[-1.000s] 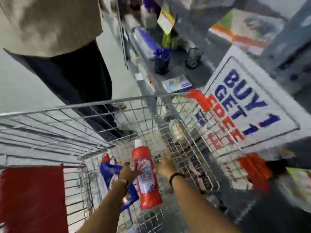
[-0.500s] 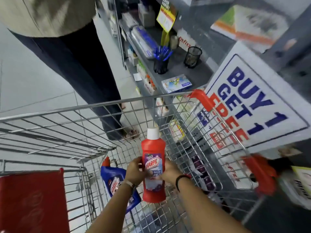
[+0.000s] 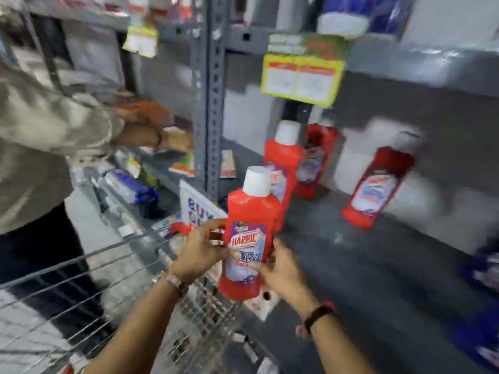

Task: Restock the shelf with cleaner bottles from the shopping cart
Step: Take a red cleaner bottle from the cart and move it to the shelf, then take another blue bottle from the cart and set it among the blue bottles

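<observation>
I hold a red Harpic cleaner bottle (image 3: 249, 233) with a white cap upright in both hands, above the front edge of the grey shelf (image 3: 364, 255). My left hand (image 3: 201, 249) grips its left side and my right hand (image 3: 280, 271) grips its lower right side. On the shelf behind it stand three more red bottles: one close behind (image 3: 283, 157), one further back (image 3: 316, 160), and one to the right (image 3: 378, 187). The wire shopping cart (image 3: 89, 287) is at the lower left; its contents are hidden in blur.
Another person (image 3: 40, 147) in a light top stands at the left, reaching into the neighbouring shelf bay. A grey perforated upright post (image 3: 212, 90) divides the bays. A yellow price tag (image 3: 301, 76) hangs from the shelf above. Blue items (image 3: 483, 273) sit at the far right.
I have lifted the red bottle out of the cart and swung it right toward the shelf. The view has turned from the cart up to the shelf with red bottles.
</observation>
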`<state>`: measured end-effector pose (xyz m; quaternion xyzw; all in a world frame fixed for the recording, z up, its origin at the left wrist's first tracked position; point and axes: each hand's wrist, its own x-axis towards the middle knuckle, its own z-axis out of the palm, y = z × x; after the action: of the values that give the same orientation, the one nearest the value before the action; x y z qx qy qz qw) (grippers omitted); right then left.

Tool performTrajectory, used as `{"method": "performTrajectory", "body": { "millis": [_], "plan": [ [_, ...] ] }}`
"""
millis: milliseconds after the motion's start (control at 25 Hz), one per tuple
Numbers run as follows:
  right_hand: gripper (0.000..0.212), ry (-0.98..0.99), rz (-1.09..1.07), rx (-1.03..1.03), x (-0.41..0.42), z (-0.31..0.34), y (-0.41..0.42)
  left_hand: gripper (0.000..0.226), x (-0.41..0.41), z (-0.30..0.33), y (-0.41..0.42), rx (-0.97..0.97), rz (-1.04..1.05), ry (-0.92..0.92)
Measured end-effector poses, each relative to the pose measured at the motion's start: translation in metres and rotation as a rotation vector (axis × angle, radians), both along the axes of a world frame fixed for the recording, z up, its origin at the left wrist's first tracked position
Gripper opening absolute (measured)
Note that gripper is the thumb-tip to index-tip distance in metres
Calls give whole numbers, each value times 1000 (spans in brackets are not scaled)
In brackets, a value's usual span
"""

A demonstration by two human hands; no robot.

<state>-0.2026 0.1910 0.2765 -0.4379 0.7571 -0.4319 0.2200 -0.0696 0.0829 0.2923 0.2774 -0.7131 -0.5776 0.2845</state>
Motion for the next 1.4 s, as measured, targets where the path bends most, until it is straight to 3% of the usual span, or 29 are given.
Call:
{"method": "performTrajectory", "body": {
  "millis": [200,400,480,640,720,800,920,1040,1160,1280,1400],
  "plan": [
    [45,59,-274,-164,-80,52,91,49,-119,49,60,-166,-253,114],
    [51,-17,-452,-224,-119,41,115,62,-189,28,90,-241,-230,114],
    [53,-14,-486,-227,-128,34,114,55,-202,19,92,-223,-197,111],
    [57,-154,-502,-323,-126,17,115,59,-203,15,101,-163,-206,148],
    [61,-162,-645,-391,-106,4,115,64,-187,13,103,-109,-150,156],
    [49,-65,-752,-469,-75,-7,109,55,-158,3,97,-92,-27,155],
    [28,-1,-565,-522,-16,-24,70,35,-79,-27,64,7,233,137],
    [29,-7,-212,-278,57,-62,-9,31,42,-86,16,113,596,-60],
    [36,-67,123,188,128,-117,-83,42,151,-149,-11,306,856,-234],
    [49,-97,383,562,185,-194,-128,30,224,-216,-22,485,1009,-327],
    [46,5,565,855,218,-266,-149,22,257,-288,-26,704,1034,-429]
  ]
}}
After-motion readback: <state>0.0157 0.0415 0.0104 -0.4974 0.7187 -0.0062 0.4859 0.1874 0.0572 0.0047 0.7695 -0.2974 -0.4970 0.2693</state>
